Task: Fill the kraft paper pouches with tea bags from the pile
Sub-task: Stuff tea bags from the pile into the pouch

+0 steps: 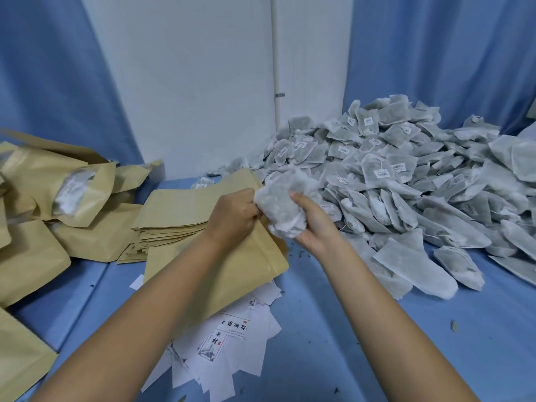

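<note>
The bundle of tea bags (280, 208) is held above the blue-covered tabletop (348, 329), between both hands, just left of the pile of tea bags (406, 175). The right hand (314, 224) supports the bundle from below and from the right, with its palm up and its fingers curled round the white mesh. The left hand (235, 216) has its fingers curled against the left edge of the bundle. Whether it also pinches the mouth of the pouch beneath it cannot be determined. The kraft paper pouch (246, 259) lies flat and slanted under the left forearm, with its upper edge directly below the bundle. A stack of flat pouches (174, 219) lies just behind and to the left of this pouch. Bulging filled pouches (32, 256) lie at the left edge of the tabletop; one shows a clear window (72, 187). White printed labels (229, 343) lie scattered between the forearms, partly covered by the pouch. The pile occupies the right rear of the tabletop, against a white wall (188, 82) and blue curtains (449, 53). Loose leaf fragments (454, 326) lie on the cloth at the right.
</note>
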`<state>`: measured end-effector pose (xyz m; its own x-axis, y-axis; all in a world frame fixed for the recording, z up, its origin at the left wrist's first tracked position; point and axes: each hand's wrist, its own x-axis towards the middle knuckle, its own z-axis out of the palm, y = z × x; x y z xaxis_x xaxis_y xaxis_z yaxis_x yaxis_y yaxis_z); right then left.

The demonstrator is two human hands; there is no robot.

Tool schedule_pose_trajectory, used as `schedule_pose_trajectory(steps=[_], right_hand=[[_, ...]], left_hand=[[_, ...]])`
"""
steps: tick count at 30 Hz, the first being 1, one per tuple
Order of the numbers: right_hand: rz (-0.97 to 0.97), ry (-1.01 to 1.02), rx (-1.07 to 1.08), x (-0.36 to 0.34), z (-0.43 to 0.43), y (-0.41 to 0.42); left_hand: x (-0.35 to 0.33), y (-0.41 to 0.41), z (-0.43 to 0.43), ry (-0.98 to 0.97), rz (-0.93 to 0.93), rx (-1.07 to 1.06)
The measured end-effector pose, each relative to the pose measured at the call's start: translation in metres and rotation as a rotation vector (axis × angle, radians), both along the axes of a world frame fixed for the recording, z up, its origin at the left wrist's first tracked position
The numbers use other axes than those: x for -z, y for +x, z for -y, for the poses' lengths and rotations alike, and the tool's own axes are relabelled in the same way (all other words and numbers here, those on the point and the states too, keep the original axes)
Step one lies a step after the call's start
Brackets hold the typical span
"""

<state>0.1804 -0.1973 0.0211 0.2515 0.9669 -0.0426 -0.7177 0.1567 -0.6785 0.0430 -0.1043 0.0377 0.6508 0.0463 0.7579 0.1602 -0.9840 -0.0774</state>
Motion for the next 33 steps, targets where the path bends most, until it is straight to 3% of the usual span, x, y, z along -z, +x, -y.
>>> schedule_pose_trajectory(steps=[4, 6, 9, 13, 15, 17, 19, 20, 22, 23, 24, 25, 27, 28, 30, 33], right_hand=[[0.069, -0.135, 0.019, 0.001, -0.012, -0.021], [0.244, -0.140, 0.079, 0.003, -0.015, -0.029], [0.834, -0.165, -0.009, -0.005, -0.021, -0.050], [1.010, -0.325, -0.187, -0.012, -0.034, -0.074], [1.123, -0.268, -0.210, -0.010, -0.039, -0.082], [1.255, -0.298, -0.366, -0.008, -0.047, -0.087], [1.211, -0.150, -0.527, -0.011, -0.049, -0.085], [1.102, -0.034, -0.485, -0.009, -0.051, -0.078], [0.818, 0.109, -0.183, -0.004, -0.051, -0.059], [0.805, 0.114, -0.011, 0.004, -0.050, -0.051], [0.947, 0.075, 0.091, 0.015, -0.048, -0.044], [1.194, 0.013, 0.019, 0.026, -0.045, -0.042], [1.703, -0.152, -0.438, 0.053, -0.041, -0.049], [1.849, -0.206, -0.574, 0.067, -0.041, -0.053], [1.913, -0.211, -0.536, 0.081, -0.042, -0.061], [1.799, -0.218, -0.409, 0.078, -0.043, -0.061]], left_hand=[[-0.010, -0.014, -0.008, -0.170, 0.207, -0.058], [-0.015, -0.022, -0.010, -0.164, 0.214, -0.037], [-0.021, -0.027, -0.007, -0.113, 0.147, 0.056], [-0.040, -0.016, 0.004, -0.073, 0.089, 0.164], [-0.043, -0.019, 0.008, 0.029, -0.028, 0.167], [-0.041, -0.037, -0.002, 0.089, -0.122, 0.109], [-0.041, -0.065, -0.020, 0.083, -0.138, 0.025], [-0.043, -0.080, -0.030, 0.073, -0.123, -0.018], [-0.045, -0.107, -0.046, 0.049, -0.096, -0.091], [-0.044, -0.116, -0.051, 0.041, -0.091, -0.113], [-0.043, -0.121, -0.053, 0.034, -0.091, -0.126], [-0.040, -0.123, -0.053, 0.030, -0.090, -0.129], [-0.034, -0.122, -0.053, 0.036, -0.070, -0.116], [-0.031, -0.120, -0.052, 0.039, -0.060, -0.110], [-0.026, -0.114, -0.051, 0.039, -0.048, -0.094], [-0.020, -0.106, -0.050, 0.029, -0.056, -0.069]])
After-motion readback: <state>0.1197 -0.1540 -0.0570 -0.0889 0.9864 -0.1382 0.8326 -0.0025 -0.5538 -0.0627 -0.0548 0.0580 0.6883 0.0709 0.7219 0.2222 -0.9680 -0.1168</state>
